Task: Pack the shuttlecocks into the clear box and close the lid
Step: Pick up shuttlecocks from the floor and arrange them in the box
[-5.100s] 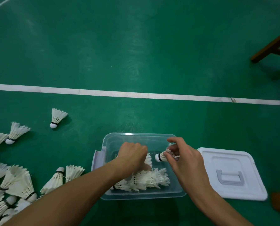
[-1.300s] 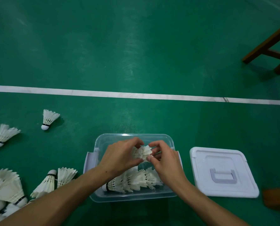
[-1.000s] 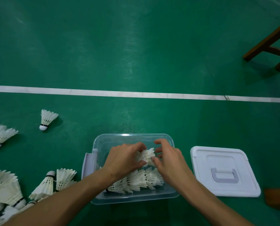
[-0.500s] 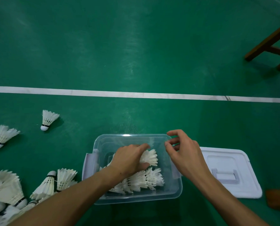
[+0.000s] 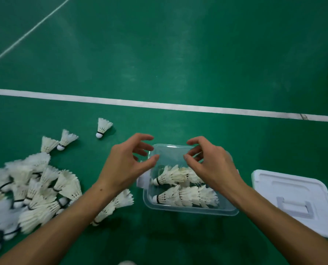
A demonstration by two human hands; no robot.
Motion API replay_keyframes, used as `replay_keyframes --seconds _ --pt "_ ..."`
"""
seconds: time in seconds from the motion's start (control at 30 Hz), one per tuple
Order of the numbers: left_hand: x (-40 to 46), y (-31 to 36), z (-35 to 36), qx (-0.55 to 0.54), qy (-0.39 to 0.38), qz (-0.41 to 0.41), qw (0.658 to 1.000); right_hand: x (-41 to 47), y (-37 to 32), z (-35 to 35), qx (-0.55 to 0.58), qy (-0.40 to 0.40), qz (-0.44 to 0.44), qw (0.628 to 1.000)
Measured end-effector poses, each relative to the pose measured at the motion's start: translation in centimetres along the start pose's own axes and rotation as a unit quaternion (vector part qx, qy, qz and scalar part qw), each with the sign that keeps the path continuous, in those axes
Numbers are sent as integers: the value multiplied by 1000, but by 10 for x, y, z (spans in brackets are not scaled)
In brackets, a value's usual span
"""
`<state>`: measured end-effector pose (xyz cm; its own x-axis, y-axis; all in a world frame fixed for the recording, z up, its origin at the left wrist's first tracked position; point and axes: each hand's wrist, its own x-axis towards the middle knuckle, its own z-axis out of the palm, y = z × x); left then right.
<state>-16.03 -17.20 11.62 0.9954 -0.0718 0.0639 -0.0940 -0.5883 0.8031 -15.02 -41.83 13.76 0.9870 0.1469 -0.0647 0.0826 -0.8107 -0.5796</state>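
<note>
Green court floor (image 5: 178,54). We hold our left hand (image 5: 128,165) & right hand (image 5: 211,165) empty, fingers loose, above clear box (image 5: 190,209): 2 rows packed. Big pile of shuttlecocks (image 5: 36,188) waits left; lid (image 5: 293,199) lies off, right.

Dim, even light from overhead leaves pale sheen streaks on the green floor (image 5: 159,54). Wide-angle bending curves the white line (image 5: 159,105). The shuttlecock pile (image 5: 25,192) at left is motion-blurred; shadows are soft.
</note>
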Motion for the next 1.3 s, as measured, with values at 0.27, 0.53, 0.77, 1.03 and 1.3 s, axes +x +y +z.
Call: replay_keyframes --seconds 0.27,0.53,0.77,1.03,1.3 --pt "-81 -101 -92 39 57 -144 987 2 -95 79 9 -83 -134 987" --pt "-115 -156 -75 53 -24 -145 988 -11 -125 160 17 -155 -115 981" --pt "-125 -168 -63 217 -73 -2 974 -29 -118 195 -63 -182 -68 979" --pt "-138 -190 -60 306 -108 -37 945 -35 -113 218 -81 -230 -41 969" --pt "-124 -181 -68 309 -86 1 947 -33 -106 222 -43 -212 -45 975"
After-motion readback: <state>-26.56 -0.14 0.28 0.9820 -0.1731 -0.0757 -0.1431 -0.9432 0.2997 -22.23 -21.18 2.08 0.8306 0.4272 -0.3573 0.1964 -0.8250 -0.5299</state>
